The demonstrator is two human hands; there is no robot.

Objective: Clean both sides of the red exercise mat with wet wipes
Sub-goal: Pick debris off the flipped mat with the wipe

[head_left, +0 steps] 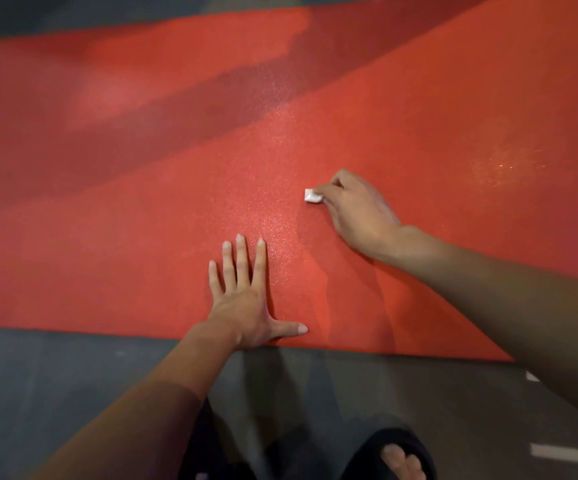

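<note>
The left hand (246,303) presses flat, fingers spread, on the red mat (107,244) (near its edge). The right hand (356,209) pinches a folded white wipe (312,196) against the mat.

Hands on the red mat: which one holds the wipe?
The right hand, fingers curled round the small white folded wet wipe on the red foam exercise mat. The left hand lies flat, fingers straight, holding nothing.
</note>
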